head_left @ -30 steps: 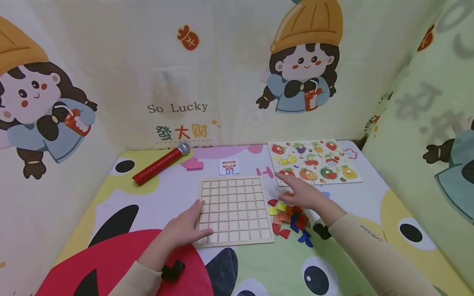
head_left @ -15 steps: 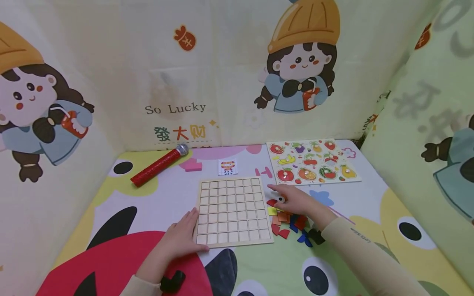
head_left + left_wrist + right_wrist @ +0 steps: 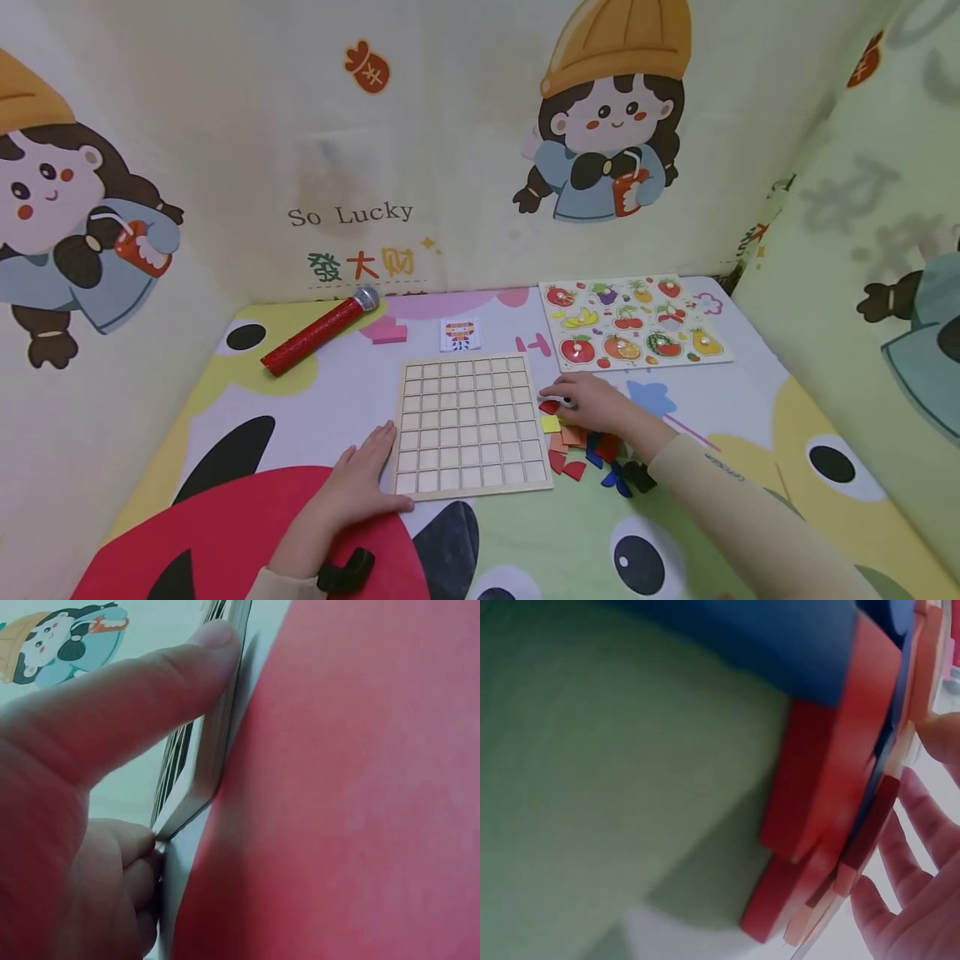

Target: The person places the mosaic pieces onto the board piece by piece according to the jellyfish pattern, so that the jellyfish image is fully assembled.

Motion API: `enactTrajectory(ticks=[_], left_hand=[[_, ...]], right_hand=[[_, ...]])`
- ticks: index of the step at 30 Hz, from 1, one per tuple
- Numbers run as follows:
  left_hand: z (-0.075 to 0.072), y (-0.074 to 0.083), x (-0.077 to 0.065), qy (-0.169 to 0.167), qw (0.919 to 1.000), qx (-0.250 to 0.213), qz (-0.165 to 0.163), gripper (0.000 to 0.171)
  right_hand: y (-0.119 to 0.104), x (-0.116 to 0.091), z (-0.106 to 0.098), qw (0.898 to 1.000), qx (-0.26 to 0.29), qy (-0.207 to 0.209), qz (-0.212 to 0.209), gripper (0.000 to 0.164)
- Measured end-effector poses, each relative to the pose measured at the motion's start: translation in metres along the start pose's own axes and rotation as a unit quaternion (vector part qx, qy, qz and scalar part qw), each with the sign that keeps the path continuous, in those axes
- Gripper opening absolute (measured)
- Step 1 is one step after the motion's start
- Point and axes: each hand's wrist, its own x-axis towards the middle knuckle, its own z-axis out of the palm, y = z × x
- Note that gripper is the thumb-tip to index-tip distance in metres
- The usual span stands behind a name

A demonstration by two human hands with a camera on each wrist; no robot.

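Observation:
A pale wooden grid board (image 3: 471, 425) with square cells lies in the middle of the table in the head view. My left hand (image 3: 358, 477) rests at its near left corner. The thumb (image 3: 150, 694) lies on the board's edge in the left wrist view, with the other fingers along the adjoining side. Just right of the board is a heap of small flat wooden pieces (image 3: 574, 437) in red, orange, yellow and blue. My right hand (image 3: 600, 408) reaches over the heap's far side. In the right wrist view its fingers (image 3: 922, 814) are spread beside the pieces.
A fruit puzzle board (image 3: 630, 323) lies at the back right. Behind the grid board are a small picture card (image 3: 460, 334) and a pink block (image 3: 390, 335). A red microphone (image 3: 318, 333) lies at the back left. Printed cloth walls surround the table.
My right hand has lowered and moved left to the heap, its fingers drawing in. The left hand has shifted slightly down and left along the board's edge.

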Motion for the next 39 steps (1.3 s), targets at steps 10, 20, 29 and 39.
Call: enactTrajectory(ticks=[10,20,29,39], left_hand=[[0.0,-0.004,-0.002,0.006,0.9999,-0.009,0.009,0.117],[0.002,-0.003,-0.005,0.003,0.9994,-0.028,0.018,0.116],[-0.001,-0.004,-0.006,0.007,0.9995,-0.029,0.012,0.116],[0.001,-0.004,-0.003,0.004,0.9992,-0.038,0.014,0.116]], right_hand=[[-0.004,0.007,0.001,1.0,-0.02,0.005,-0.013,0.03],[-0.004,0.002,0.003,0.999,-0.042,0.01,-0.019,0.026],[-0.004,0.009,0.005,0.999,-0.039,0.018,-0.018,0.025],[-0.001,0.009,0.005,0.999,-0.04,0.017,-0.004,0.028]])
